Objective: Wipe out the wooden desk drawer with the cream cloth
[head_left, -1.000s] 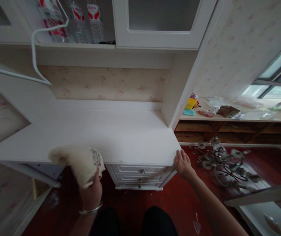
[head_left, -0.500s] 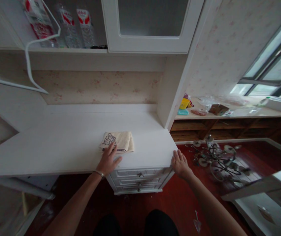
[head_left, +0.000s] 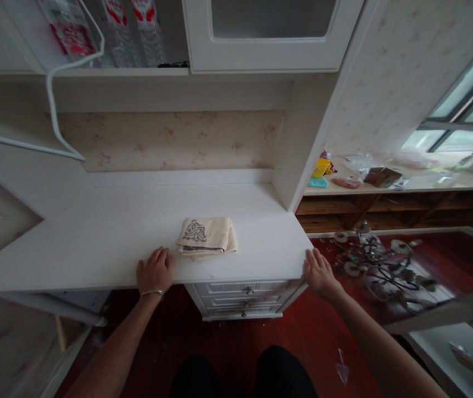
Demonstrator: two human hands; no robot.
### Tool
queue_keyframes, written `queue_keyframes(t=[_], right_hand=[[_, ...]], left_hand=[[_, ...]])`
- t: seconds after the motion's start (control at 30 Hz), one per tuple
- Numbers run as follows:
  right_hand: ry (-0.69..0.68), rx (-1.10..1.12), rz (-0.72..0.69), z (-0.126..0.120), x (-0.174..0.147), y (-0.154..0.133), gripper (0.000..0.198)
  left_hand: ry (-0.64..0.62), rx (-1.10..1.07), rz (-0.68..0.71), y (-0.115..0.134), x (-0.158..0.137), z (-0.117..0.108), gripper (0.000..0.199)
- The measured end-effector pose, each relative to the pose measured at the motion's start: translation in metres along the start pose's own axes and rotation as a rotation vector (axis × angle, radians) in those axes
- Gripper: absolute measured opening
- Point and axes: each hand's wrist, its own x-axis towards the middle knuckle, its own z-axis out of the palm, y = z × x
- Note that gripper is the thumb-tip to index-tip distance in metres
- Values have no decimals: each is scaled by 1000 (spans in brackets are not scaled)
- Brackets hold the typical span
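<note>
My left hand (head_left: 156, 271) rests at the front edge of the white desk (head_left: 124, 232), its fingers curled in on the top and nothing visible in them. A folded beige cloth (head_left: 214, 233) with a dark printed pattern lies on the desktop just right of that hand, apart from it. At the desk's right front corner, my right hand (head_left: 320, 274) holds the side edge, fingers pressed together over it. Its thumb is hidden.
White drawers (head_left: 245, 298) with small knobs stand under the desk. Overhead, a cabinet (head_left: 261, 55) holds plastic bottles (head_left: 149, 38), and a white cable (head_left: 52, 105) hangs at left. A dismantled metal light fixture (head_left: 381, 265) lies on the red floor (head_left: 236, 348) at right.
My left hand has left the folded cloth, moved left to the desk's front edge and curled its fingers. My right hand keeps its place at the corner. The view has shifted slightly.
</note>
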Motion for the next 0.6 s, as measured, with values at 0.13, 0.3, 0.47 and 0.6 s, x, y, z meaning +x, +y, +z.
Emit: queue_keyframes(t=[0.13,0.3,0.47,0.6], right_hand=[[-19,-13,-30,-12,-2,-4,40],[-31,-44,-20,-24,-4,-11,44],[-19,-31,-27,-31,-5,-15,42],[-7,51,61,-34,-6,-20,44]], left_hand=[[111,-54,48,-3,-7,1,38],[131,-65,61,-5,-9,2,38],[139,-75,61,-5,-10,3,37],[147,-77,61,-6,-10,4,37]])
